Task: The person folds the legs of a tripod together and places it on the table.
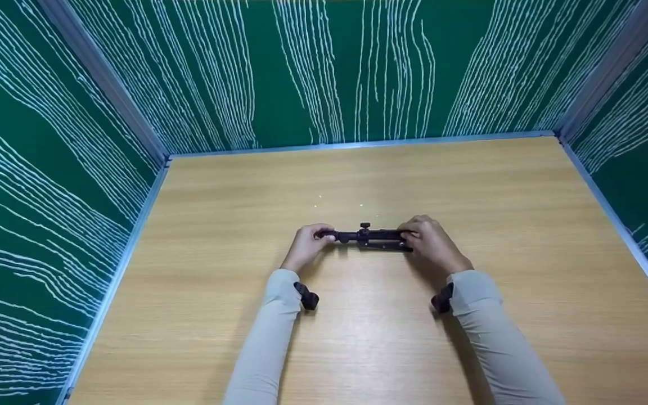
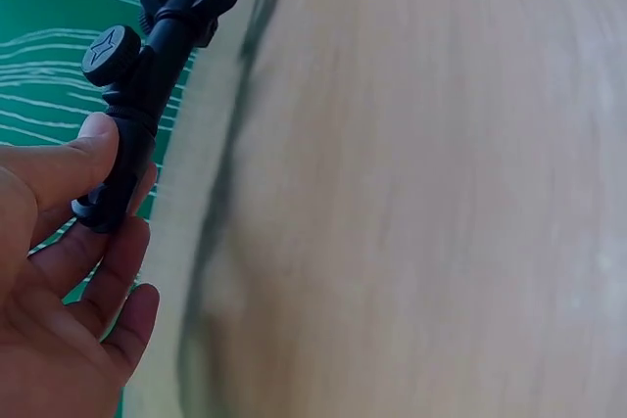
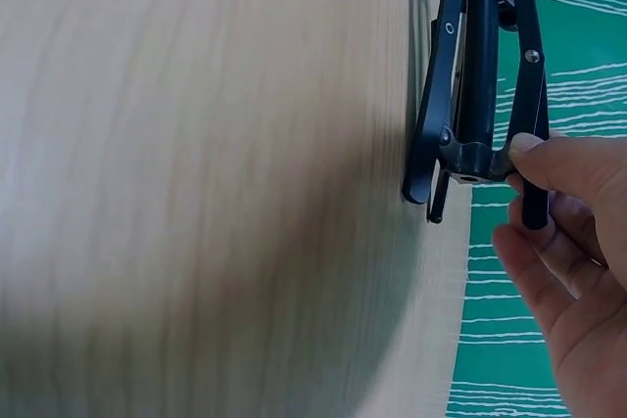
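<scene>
A black mini tripod [image 1: 383, 236] lies sideways between the two hands, a little above the wooden table. My left hand [image 1: 305, 244] pinches the end of its centre column, thumb on one side and fingers on the other; in the left wrist view a round knob [image 2: 111, 55] juts out near the thumb. At the leg end, my right hand [image 1: 432, 241] pinches one leg [image 3: 530, 105] between thumb and fingers. The other legs stand slightly apart from the central tube [image 3: 479, 66] in the right wrist view.
The wooden table [image 1: 358, 337] is bordered by green walls [image 1: 346, 73] with white wavy lines at the back and both sides. A few tiny pale specks [image 1: 361, 205] lie beyond the tripod. Each wrist bears a small black camera [image 1: 307, 297].
</scene>
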`<state>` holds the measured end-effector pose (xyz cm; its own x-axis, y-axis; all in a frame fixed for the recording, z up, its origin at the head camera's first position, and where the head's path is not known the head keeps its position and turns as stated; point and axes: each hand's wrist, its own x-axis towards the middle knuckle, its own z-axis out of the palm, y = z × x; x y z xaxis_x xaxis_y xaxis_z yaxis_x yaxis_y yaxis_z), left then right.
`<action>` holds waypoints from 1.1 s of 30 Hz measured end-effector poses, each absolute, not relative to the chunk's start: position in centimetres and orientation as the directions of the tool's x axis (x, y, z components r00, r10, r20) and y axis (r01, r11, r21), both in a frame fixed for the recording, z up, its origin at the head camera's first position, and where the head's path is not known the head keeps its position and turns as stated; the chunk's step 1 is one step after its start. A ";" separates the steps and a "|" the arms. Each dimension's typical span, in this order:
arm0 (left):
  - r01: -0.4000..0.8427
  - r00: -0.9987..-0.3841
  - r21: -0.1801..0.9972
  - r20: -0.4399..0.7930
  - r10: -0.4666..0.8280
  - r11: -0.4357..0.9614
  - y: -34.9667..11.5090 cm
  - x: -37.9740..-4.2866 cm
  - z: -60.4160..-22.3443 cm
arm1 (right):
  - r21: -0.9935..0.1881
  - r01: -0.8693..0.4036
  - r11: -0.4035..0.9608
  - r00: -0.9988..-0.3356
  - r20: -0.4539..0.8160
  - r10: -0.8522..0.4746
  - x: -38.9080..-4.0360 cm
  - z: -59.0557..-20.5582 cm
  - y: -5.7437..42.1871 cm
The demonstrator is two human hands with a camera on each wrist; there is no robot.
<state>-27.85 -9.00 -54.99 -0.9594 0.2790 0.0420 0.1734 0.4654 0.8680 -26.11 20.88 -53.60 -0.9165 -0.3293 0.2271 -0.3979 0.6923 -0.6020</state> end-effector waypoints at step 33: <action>0.121 -0.974 0.879 0.014 0.228 0.461 -9.2 -27.9 -56.8 | -0.525 -0.422 0.739 -0.898 0.352 -0.263 -25.8 -54.2 19.5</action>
<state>-27.92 -9.21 -56.76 -0.9736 0.2279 0.0141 0.1206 0.4610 0.8792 -25.82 19.49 -54.17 -0.8982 -0.2630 0.3521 -0.4222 0.7394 -0.5245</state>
